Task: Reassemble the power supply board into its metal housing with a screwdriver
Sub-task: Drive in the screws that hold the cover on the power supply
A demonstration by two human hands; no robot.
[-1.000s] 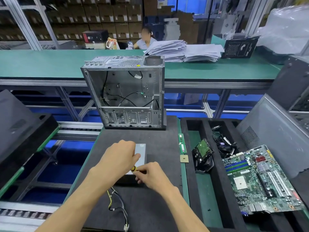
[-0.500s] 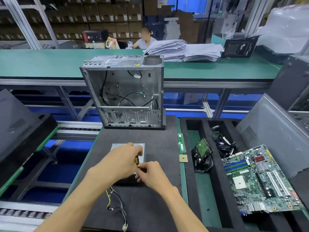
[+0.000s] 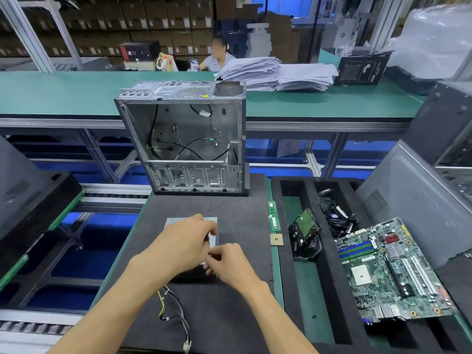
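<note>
On the near black mat (image 3: 229,315), over the PSU housing (image 3: 173,222): our left hand (image 3: 178,247) grips a screwdriver (image 3: 207,238); right hand (image 3: 229,264), fingers curled, contents can't tell.

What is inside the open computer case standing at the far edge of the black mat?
Inside the computer case: loose black cables hanging across the bare back panel and an empty slotted bay along the bottom. No board is mounted. The top right corner compartment is hidden by its wall.

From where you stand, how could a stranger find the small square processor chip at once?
Start at the open metal computer case standing at the back of the dark mat. Go right and nearer, to the mat's right edge, where green memory sticks lie end to end. The processor chip lies just nearer than them: it is square and gold-brown, not long and green.
</note>
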